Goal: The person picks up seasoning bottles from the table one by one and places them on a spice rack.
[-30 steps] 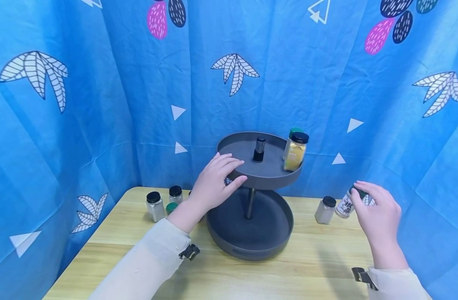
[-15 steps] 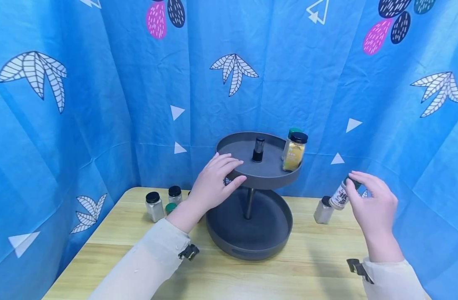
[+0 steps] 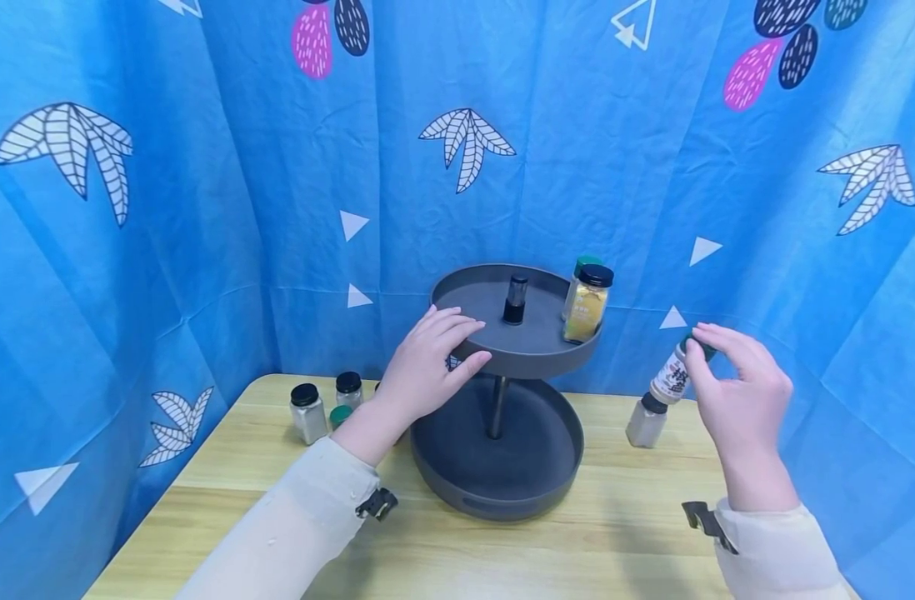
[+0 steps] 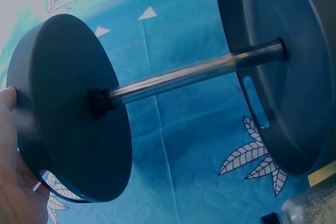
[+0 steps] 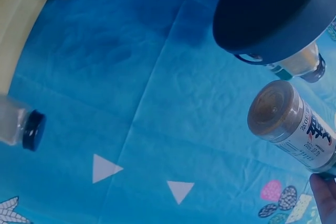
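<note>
My left hand (image 3: 435, 362) is at the left rim of the upper tier of a dark grey two-tier turntable tray (image 3: 532, 364). Its thumb lies against the outer wall and the fingers reach over the rim. The left wrist view shows the fingers (image 4: 31, 187) partly hidden beside a handle slot. My right hand (image 3: 746, 396) pinches the green lid of a seasoning jar (image 3: 669, 379) with a white label. That jar is tilted in the air, its base toward the tray. Behind its base, in the head view, a black-lidded jar (image 3: 647, 423) stands on the table.
On the upper tier's right side stand a yellow-labelled jar (image 3: 586, 310) with a black lid and a green-lidded jar (image 3: 588, 262) behind it. Several jars, including a black-lidded one (image 3: 308, 414), are at the left, partly behind my left arm. A blue patterned curtain (image 3: 307, 183) surrounds the wooden table (image 3: 225, 492).
My right hand has raised the green-lidded jar off the table and moved it left, tilting it further. The left hand stays at the upper tier's rim.
</note>
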